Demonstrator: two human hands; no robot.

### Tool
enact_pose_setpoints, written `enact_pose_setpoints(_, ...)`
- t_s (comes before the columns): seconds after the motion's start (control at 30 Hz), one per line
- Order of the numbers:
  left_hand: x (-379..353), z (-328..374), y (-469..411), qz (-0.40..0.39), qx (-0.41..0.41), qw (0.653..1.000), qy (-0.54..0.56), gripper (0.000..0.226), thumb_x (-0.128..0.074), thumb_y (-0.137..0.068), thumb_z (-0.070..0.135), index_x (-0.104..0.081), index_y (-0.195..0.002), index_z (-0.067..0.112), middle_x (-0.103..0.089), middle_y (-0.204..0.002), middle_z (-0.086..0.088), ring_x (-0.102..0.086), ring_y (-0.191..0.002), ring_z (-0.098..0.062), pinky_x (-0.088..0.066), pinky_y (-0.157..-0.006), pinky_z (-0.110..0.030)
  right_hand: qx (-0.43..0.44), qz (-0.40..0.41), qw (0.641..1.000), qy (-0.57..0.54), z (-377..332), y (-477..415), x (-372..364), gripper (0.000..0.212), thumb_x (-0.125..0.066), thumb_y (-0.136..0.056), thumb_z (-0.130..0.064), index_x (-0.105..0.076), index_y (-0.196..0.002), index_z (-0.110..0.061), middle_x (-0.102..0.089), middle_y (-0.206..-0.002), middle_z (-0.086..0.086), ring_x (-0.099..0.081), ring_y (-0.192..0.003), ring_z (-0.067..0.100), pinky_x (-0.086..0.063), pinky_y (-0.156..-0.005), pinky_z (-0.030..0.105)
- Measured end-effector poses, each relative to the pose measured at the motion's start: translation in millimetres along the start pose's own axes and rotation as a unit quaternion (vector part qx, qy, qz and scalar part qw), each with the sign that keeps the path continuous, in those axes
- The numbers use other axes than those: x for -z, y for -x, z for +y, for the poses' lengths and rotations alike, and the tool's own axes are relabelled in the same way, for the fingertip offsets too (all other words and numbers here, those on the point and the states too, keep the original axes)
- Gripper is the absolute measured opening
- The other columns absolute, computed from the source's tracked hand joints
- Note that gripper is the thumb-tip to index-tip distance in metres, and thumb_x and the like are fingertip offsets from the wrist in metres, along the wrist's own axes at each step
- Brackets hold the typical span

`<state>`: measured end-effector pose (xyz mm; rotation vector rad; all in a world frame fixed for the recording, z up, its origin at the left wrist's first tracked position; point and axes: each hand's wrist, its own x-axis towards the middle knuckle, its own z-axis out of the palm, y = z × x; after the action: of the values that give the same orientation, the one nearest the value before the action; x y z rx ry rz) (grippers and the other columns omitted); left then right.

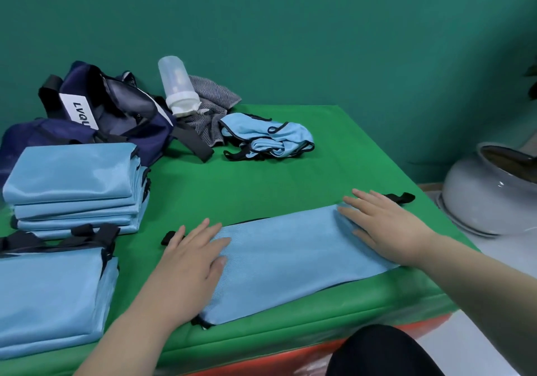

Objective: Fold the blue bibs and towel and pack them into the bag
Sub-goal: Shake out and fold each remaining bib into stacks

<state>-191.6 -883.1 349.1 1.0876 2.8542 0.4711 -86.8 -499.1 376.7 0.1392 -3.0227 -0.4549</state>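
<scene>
At the green table's (290, 178) near edge, presses left hand (191, 259) and right hand (383, 224), fingers straight, flat onto opposite ends of a long, smooth, folded light-blue bib (290, 259) with black straps (402, 197).

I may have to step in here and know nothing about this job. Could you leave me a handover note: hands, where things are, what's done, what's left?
Left hand and right hand: both flat, pressing the ends of a long half-folded bib on the green table.
Done: folded bibs in a far pile and a near pile, left.
Left: finish this bib, fold the crumpled bibs and the grey striped cloth (likely the towel) at the back, then pack all into the navy bag, back left.
</scene>
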Motion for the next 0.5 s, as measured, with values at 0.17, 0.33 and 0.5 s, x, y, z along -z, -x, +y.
enact_pose_setpoints(0.17, 13.4, -7.1, 10.9, -0.058, -0.003, 0.998, -0.029, 0.09, 0.009, -0.072, 0.062, -0.039, -0.146, 0.043, -0.017, -0.162, 0.021, -0.001, -0.152, -0.005, 0.019, -0.118, -0.04, 0.08, 0.072, 0.982, -0.155, -89.2, -4.7, 27.1, 0.035, -0.052, -0.09, -0.032, -0.063, -0.123, -0.023, -0.063, -0.127, 0.0, -0.058, -0.123, 0.029, -0.048, -0.104, 0.043)
enact_pose_setpoints(0.33, 24.6, -15.5, 16.1, -0.1, 0.01, 0.995, -0.026, 0.052, -0.035, -0.102, 0.05, -0.027, -0.153, 0.041, -0.006, -0.166, 0.013, 0.004, -0.153, -0.01, 0.013, -0.121, -0.049, 0.165, 0.046, 0.962, -0.214, -186.4, -6.0, 50.1, 0.036, -0.064, -0.084, -0.039, -0.062, -0.117, -0.024, -0.06, -0.121, -0.001, -0.056, -0.114, 0.022, -0.047, -0.096, 0.035)
enact_pose_setpoints(0.5, 31.9, -24.3, 18.4, -0.157, -0.013, 0.987, -0.009, 0.068, -0.052, -0.095, 0.043, -0.019, -0.155, 0.04, 0.004, -0.167, 0.01, 0.012, -0.152, -0.011, 0.014, -0.12, -0.052, 0.134, 0.021, 0.963, -0.231, -229.7, -16.5, 55.4, 0.039, -0.057, -0.078, -0.031, -0.062, -0.117, -0.027, -0.058, -0.11, -0.005, -0.055, -0.101, 0.019, -0.05, -0.085, 0.035)
